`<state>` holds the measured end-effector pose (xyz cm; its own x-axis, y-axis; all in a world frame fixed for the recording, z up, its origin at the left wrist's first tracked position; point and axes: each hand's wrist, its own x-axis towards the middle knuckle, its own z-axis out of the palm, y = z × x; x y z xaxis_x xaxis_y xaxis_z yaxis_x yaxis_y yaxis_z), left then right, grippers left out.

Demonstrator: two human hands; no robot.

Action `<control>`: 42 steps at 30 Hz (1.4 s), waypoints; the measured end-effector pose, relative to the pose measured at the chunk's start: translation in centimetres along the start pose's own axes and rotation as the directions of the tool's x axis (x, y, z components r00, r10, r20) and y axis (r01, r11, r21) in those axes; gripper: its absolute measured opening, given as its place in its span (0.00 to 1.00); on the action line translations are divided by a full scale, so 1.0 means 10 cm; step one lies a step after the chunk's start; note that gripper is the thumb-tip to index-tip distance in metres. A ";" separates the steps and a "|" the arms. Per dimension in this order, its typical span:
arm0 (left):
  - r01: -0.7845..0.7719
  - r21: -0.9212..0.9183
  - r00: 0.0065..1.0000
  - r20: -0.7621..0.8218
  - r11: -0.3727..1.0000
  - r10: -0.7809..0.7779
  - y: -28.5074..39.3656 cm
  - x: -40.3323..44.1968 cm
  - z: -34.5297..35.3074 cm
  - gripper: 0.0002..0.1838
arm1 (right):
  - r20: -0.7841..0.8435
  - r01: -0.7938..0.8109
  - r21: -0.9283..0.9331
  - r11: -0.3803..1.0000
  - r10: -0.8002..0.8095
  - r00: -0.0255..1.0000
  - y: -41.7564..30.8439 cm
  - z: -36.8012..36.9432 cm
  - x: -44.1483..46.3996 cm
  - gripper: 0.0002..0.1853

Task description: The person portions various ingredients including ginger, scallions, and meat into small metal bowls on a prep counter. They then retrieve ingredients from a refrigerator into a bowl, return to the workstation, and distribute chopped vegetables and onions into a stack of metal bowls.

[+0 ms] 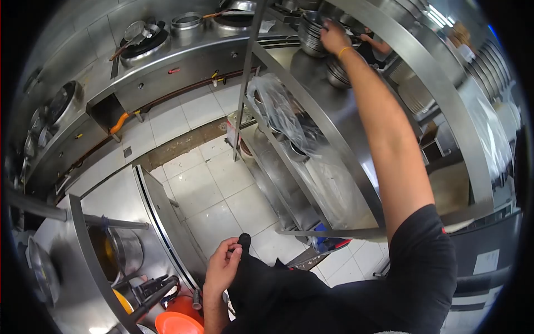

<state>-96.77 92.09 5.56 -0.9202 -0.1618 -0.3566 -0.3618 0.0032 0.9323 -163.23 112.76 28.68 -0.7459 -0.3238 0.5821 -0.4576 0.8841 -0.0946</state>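
My right hand (335, 39) reaches up to the steel shelf unit (320, 106), its fingers closed at the rim of a stack of metal bowls (311, 38). A yellow band circles that wrist. Just below it, a second stack of metal bowls (338, 76) stands on the same shelf, close to my forearm. My left hand (222, 264) is low in front of my body, with curled fingers near the thumb and nothing visible in them.
Clear plastic sheeting (281, 114) hangs at the shelf's side. A stove counter (183, 69) with pans runs along the back. An orange-red basin (178, 323) and a steel pot (127, 251) are at lower left. Another person's arm (380, 45) shows beyond the shelf.
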 end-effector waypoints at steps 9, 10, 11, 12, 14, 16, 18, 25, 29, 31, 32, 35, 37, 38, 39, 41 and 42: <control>0.041 -0.073 0.979 -0.196 0.996 -0.055 0.20 0.34 -0.50 0.19 | 0.323 0.101 -0.173 0.980 -0.040 0.946 0.47 0.18 0.62 0.21; 0.035 -0.050 0.977 -0.207 0.998 -0.044 0.24 0.39 -0.51 0.19 | 0.272 0.081 -0.152 0.985 -0.037 0.962 0.47 0.15 0.63 0.21; 0.020 -0.042 0.979 -0.204 0.999 -0.028 0.30 0.44 -0.53 0.19 | 0.217 0.061 -0.130 0.990 -0.031 0.976 0.40 0.06 0.63 0.21; 0.004 -0.035 0.980 -0.199 0.999 -0.011 0.36 0.49 -0.54 0.19 | 0.198 0.098 -0.216 0.972 -0.055 0.979 0.35 -0.08 0.63 0.24; -0.026 -0.032 0.983 -0.180 0.999 0.020 0.46 0.58 -0.54 0.19 | -0.232 0.184 -0.210 0.960 -0.231 0.945 0.50 0.03 0.71 0.23; -0.048 -0.037 0.987 -0.156 0.998 0.041 0.53 0.69 -0.52 0.19 | -0.361 0.094 -0.013 0.995 -0.092 0.928 0.66 0.16 0.68 0.28; -0.090 -0.128 0.990 -0.118 0.988 0.075 0.61 0.86 -0.50 0.20 | -0.203 -0.166 0.267 0.949 0.224 0.953 0.41 0.05 0.50 0.31; -0.344 -0.468 0.938 -0.217 0.814 0.271 1.26 1.69 -0.21 0.36 | -0.401 0.177 0.370 0.912 -0.015 0.916 -1.72 -0.67 -1.88 0.17; -0.167 -0.788 0.983 -0.091 0.592 0.157 1.16 1.91 -0.25 0.35 | -0.051 0.342 0.601 0.723 -0.392 0.919 -2.10 -0.23 -3.42 0.19; -0.078 -0.814 0.993 -0.013 0.576 0.115 0.90 1.97 -0.30 0.33 | 0.259 0.185 0.666 0.723 -0.456 0.851 -2.13 -0.04 -3.96 0.21; 0.012 -0.835 1.000 0.009 0.551 -0.007 0.66 2.00 -0.33 0.28 | 0.222 0.170 0.697 0.696 -0.435 0.873 -2.11 -0.06 -4.03 0.22; 0.087 -0.832 0.986 -0.005 0.548 -0.165 0.10 1.97 -0.30 0.25 | 0.300 -0.074 0.772 0.631 -0.260 0.918 -1.96 -0.09 -4.24 0.24; 0.066 -0.826 0.967 -0.086 0.559 -0.241 -0.13 1.94 -0.25 0.24 | 0.489 -0.476 0.751 0.457 0.098 0.867 -1.63 0.06 -4.48 0.21; 0.067 -0.819 0.962 -0.098 0.570 -0.254 -0.26 1.95 -0.25 0.24 | 0.632 -0.699 0.660 0.274 0.300 0.714 -1.41 0.13 -4.52 0.18; 0.071 -0.812 0.958 -0.106 0.580 -0.265 -0.38 1.96 -0.24 0.24 | 0.728 -0.839 0.513 0.182 0.426 0.537 -1.09 0.22 -4.50 0.16; 0.105 -0.784 0.956 -0.089 0.612 -0.278 -0.42 1.98 -0.22 0.26 | 0.915 -0.920 0.308 -0.242 0.341 0.216 -0.33 0.45 -4.37 0.15; 0.121 -0.769 0.953 -0.088 0.628 -0.290 -0.38 1.99 -0.22 0.27 | 0.909 -0.894 0.331 -0.304 0.355 0.216 -0.10 0.58 -4.30 0.15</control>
<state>-113.42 86.73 -4.94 -0.7586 -0.2414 -0.6052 -0.2230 -0.7765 0.5893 -133.51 123.87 -0.96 -0.7640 -0.0623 -0.6422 0.6452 -0.0906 -0.7586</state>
